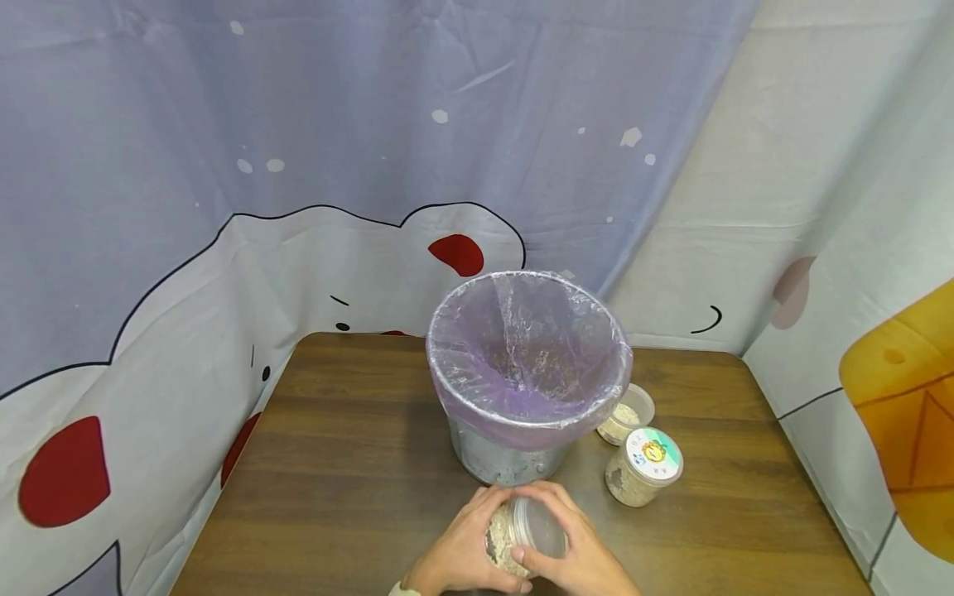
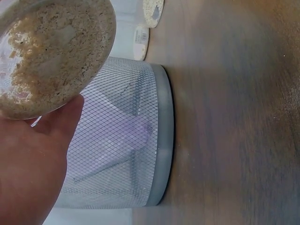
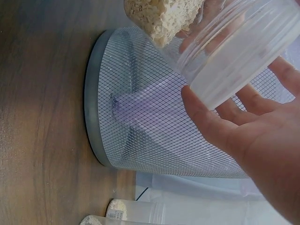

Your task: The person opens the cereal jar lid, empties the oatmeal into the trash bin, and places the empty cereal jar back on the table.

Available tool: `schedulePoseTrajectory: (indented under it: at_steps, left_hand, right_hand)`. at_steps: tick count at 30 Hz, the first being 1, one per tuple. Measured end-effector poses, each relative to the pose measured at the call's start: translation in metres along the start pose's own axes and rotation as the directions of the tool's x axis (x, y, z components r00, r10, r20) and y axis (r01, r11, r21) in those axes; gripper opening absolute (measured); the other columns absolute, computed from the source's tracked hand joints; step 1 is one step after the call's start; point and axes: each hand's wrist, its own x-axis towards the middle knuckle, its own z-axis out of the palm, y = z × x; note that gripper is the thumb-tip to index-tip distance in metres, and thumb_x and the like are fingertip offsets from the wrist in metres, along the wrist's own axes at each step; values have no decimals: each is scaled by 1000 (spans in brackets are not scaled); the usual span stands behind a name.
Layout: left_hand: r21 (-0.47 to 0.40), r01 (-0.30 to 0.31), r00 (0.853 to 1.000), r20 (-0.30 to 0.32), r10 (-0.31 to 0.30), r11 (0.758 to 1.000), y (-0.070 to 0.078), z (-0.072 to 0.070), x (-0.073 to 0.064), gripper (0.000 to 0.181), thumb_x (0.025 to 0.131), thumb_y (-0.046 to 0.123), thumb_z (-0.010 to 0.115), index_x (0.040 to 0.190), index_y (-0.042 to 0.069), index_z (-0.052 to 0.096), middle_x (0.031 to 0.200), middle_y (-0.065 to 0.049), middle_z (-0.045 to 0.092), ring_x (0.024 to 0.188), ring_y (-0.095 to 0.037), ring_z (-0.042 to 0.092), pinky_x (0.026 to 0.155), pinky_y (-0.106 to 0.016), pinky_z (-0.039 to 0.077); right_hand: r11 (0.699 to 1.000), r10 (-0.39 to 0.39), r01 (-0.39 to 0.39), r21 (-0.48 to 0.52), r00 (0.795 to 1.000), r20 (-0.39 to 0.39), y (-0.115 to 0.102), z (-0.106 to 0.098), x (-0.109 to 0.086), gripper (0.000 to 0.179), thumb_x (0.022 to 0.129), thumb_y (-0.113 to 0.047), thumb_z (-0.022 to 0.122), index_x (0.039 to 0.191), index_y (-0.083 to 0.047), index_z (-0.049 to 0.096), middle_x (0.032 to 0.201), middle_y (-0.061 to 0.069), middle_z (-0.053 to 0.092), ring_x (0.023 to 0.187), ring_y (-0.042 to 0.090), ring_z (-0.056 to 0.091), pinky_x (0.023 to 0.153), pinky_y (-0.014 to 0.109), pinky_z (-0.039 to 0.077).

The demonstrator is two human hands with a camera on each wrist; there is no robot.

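A clear plastic jar (image 1: 501, 542) of pale flaky material is held tilted between both hands, in front of the bin. My left hand (image 1: 456, 553) grips the jar's body. On its other end, my right hand (image 1: 583, 553) holds the translucent lid (image 1: 547, 530), thumb on the near side and fingers over the far side. The right wrist view shows the lid (image 3: 243, 61) seated at the jar's threaded neck, with the flakes gathered toward the base. In the left wrist view the jar's bottom (image 2: 56, 56) faces the camera, flakes visible through it.
Just beyond the hands stands a wire mesh bin (image 1: 507, 459) lined with a purple plastic bag (image 1: 529, 348). To its right are a jar with a printed lid (image 1: 643, 468) and an uncovered tub of flakes (image 1: 622, 418). Patterned curtains (image 1: 373, 124) border the wooden table (image 1: 335, 463).
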Motion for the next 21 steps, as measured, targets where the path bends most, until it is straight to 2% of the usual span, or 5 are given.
schedulePoseTrajectory:
  at_steps: [5,12,15,21]
  left_hand:
    - [-3,17,1000,-10,-17,1000,-1,-1,-1,92,57,52,80,134,29,36,125,13,46,108,-10,45,85,-33,48]
    - [52,4,998,-59,-1,999,-3,-3,-4,94,54,50,81,133,23,39,125,7,48,110,-12,46,87,-37,47]
    - [67,19,998,-63,-14,998,-3,-4,-5,95,54,48,82,133,22,38,127,6,47,112,-14,45,88,-40,47]
    - [103,47,996,-84,-39,994,-4,-6,-7,95,53,50,82,132,19,40,127,4,48,114,-19,46,90,-47,45]
  right_hand:
    - [1000,-12,13,14,1000,-25,1,-1,-1,58,76,-26,74,128,-14,50,127,0,48,116,16,47,93,35,42]
    - [1000,15,-15,5,999,-43,3,-3,-2,60,75,-25,74,128,-15,49,128,1,47,117,15,46,93,35,43]
    - [1000,22,-22,-7,999,-43,4,-5,-3,61,75,-25,75,129,-15,49,128,3,47,116,15,46,92,36,43]
    - [997,45,-48,-61,998,-48,6,-6,-6,63,74,-30,75,129,-16,49,129,2,46,118,15,45,92,43,42]
